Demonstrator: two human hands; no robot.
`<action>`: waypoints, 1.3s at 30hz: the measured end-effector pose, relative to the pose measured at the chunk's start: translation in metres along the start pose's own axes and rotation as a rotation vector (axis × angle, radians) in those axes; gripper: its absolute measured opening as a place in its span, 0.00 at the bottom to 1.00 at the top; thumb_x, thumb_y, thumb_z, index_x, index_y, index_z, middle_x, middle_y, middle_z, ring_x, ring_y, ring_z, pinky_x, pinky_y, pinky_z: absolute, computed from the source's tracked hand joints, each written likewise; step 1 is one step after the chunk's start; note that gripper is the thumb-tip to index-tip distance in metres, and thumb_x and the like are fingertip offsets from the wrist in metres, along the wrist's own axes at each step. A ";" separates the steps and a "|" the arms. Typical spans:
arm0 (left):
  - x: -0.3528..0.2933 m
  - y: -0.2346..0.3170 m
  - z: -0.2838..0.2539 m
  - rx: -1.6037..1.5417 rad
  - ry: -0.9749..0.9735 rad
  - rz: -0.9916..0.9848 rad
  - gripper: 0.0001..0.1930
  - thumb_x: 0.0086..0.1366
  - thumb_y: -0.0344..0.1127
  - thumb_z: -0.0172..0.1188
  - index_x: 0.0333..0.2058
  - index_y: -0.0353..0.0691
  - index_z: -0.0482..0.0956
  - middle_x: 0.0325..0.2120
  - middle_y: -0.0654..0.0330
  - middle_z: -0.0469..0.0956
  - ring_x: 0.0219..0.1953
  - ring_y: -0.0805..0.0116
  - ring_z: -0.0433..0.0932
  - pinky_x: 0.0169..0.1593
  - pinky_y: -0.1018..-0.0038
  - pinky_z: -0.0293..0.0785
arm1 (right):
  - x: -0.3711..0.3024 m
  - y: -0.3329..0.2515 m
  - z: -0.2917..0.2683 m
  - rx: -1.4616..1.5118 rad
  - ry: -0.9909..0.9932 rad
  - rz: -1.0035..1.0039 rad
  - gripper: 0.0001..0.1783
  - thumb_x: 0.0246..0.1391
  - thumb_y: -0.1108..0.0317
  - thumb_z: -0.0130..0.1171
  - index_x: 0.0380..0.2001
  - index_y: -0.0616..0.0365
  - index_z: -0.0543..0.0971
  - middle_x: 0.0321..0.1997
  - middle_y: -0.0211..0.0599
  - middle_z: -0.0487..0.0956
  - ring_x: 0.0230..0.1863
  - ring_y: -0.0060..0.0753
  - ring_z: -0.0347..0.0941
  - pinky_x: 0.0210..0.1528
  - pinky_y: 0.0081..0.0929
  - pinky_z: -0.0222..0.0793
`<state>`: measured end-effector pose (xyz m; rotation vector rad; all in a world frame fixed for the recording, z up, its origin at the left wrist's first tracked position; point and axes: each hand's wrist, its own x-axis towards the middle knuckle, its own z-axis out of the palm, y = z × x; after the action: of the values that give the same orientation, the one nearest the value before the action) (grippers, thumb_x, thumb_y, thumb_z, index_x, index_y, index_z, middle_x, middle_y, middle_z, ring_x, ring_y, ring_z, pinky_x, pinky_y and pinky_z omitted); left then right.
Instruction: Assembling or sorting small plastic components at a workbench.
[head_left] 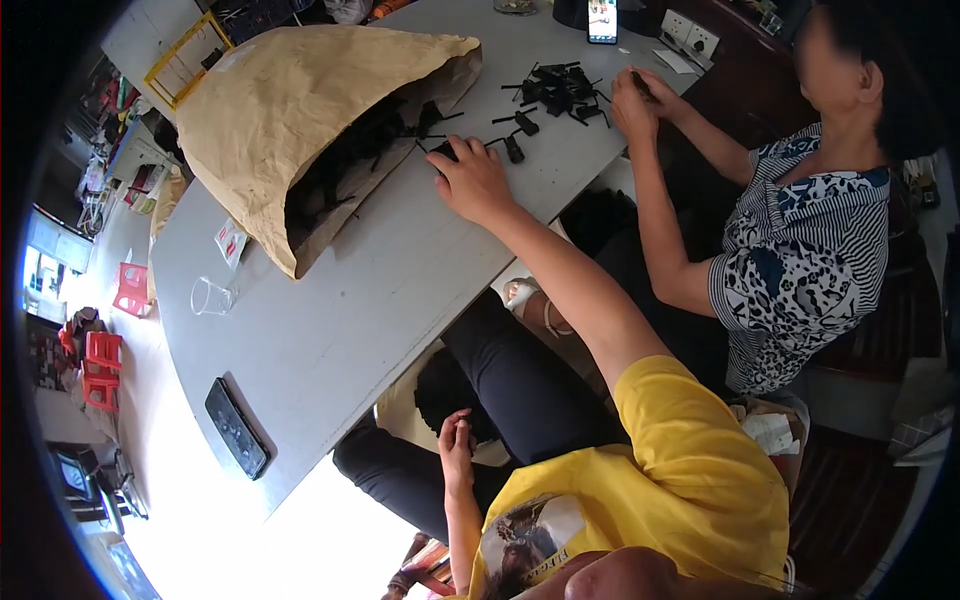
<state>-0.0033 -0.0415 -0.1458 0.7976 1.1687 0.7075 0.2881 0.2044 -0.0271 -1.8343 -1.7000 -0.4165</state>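
Note:
My right hand reaches over the grey table, its fingers curled round a small black piece by the mouth of a large brown paper sack. More black parts show in the sack's dark opening. Beyond my fingers lies a pile of small black parts with thin stems, with a few loose ones nearer my hand. My left hand is held low above my lap, fingers bent together; whatever they may hold is too small to make out. Below it a black mass sits in a pale container between my legs.
To the right a seated person holds a small dark thing in both hands. On the table are a clear cup, a packet, a dark phone and a lit phone. Red stools stand at far left.

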 end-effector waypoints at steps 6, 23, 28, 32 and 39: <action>0.001 -0.001 -0.001 0.009 -0.006 -0.005 0.09 0.66 0.34 0.47 0.42 0.40 0.73 0.23 0.70 0.66 0.19 0.83 0.60 0.23 0.86 0.56 | 0.000 0.000 0.000 -0.006 0.013 -0.008 0.20 0.46 0.63 0.56 0.45 0.46 0.74 0.53 0.41 0.68 0.53 0.43 0.61 0.49 0.41 0.59; 0.001 -0.001 0.000 0.020 -0.024 -0.002 0.10 0.66 0.33 0.47 0.43 0.40 0.72 0.26 0.67 0.70 0.19 0.83 0.60 0.23 0.86 0.56 | 0.001 0.001 0.002 0.016 -0.002 -0.003 0.20 0.46 0.63 0.56 0.46 0.47 0.74 0.53 0.42 0.67 0.53 0.43 0.61 0.49 0.42 0.59; 0.001 -0.001 0.000 0.035 -0.036 0.013 0.09 0.66 0.33 0.47 0.43 0.40 0.72 0.26 0.67 0.70 0.19 0.83 0.60 0.23 0.85 0.56 | 0.001 0.002 0.003 0.011 0.008 -0.007 0.20 0.46 0.63 0.55 0.45 0.47 0.74 0.53 0.42 0.67 0.52 0.43 0.61 0.49 0.41 0.59; 0.001 -0.001 0.000 0.062 -0.031 0.004 0.09 0.66 0.33 0.47 0.43 0.40 0.72 0.26 0.67 0.70 0.19 0.83 0.61 0.23 0.85 0.57 | 0.001 0.001 0.004 0.001 0.013 -0.013 0.19 0.46 0.63 0.55 0.45 0.46 0.74 0.52 0.42 0.67 0.52 0.43 0.62 0.49 0.41 0.59; 0.001 0.000 0.001 0.068 -0.029 0.006 0.09 0.66 0.33 0.48 0.43 0.40 0.72 0.26 0.67 0.70 0.20 0.83 0.61 0.24 0.85 0.57 | 0.002 0.002 0.005 0.003 0.008 -0.005 0.19 0.46 0.63 0.55 0.45 0.46 0.74 0.52 0.42 0.68 0.52 0.43 0.62 0.49 0.41 0.59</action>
<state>-0.0017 -0.0410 -0.1458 0.8654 1.1699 0.6621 0.2894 0.2085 -0.0299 -1.8240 -1.6996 -0.4223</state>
